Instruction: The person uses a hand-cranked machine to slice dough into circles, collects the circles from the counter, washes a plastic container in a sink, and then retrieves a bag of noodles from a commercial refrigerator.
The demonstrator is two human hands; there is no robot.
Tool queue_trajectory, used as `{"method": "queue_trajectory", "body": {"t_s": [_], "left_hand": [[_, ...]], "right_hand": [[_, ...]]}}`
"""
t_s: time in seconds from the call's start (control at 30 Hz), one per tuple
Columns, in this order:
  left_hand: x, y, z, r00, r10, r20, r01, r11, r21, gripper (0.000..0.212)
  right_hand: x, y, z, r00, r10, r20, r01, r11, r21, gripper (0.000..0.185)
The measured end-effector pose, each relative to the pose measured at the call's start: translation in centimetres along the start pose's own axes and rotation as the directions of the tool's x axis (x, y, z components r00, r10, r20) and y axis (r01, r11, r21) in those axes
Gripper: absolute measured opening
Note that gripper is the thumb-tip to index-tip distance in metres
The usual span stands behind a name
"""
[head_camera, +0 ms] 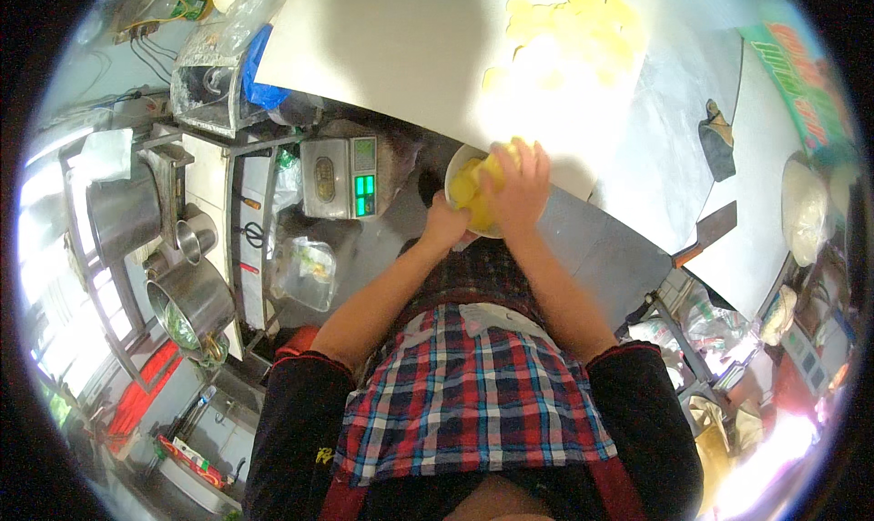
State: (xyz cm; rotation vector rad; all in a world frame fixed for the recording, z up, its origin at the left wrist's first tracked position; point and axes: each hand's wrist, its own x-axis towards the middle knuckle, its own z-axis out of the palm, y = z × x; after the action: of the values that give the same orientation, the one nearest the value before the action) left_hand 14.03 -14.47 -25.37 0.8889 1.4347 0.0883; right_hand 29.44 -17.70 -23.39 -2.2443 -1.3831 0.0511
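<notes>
My left hand (pixel 447 222) grips the near left rim of a white bowl (pixel 456 157) at the near edge of a pale board (pixel 403 63). Flat yellow discs, perhaps dough rounds, lie in the bowl (pixel 466 187). Over the bowl's right side, my right hand (pixel 517 190) has its fingers around more yellow discs (pixel 493 169), slightly blurred. Its palm side is hidden. More yellow rounds (pixel 587 22) are spread on the board's far right, partly washed out by glare.
A digital scale (pixel 336 178) stands on the left beside a clear plastic bag (pixel 305 273). Steel pots (pixel 191 302) line the left shelf. A cleaver (pixel 710 231) with a wooden handle and a dark cloth-like object (pixel 717 149) lie on the right-hand surface. A blue plastic bag (pixel 263 77) hangs beside the board.
</notes>
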Motion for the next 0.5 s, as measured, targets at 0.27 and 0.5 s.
{"method": "queue_trajectory", "body": {"t_s": [0.27, 0.5], "left_hand": [[2.6, -3.7, -1.0, 0.997, 0.07, -0.027, -0.067, 0.994, 0.09, 0.061], [0.9, -0.6, -1.5, 0.997, 0.035, -0.068, -0.029, 0.996, 0.083, 0.065]], "right_hand": [[4.7, 2.2, -0.2, 0.98, -0.167, -0.105, 0.188, 0.949, 0.251, 0.048], [26.8, 6.8, 4.0, 0.966, -0.258, -0.026, 0.244, 0.938, -0.246, 0.066]]}}
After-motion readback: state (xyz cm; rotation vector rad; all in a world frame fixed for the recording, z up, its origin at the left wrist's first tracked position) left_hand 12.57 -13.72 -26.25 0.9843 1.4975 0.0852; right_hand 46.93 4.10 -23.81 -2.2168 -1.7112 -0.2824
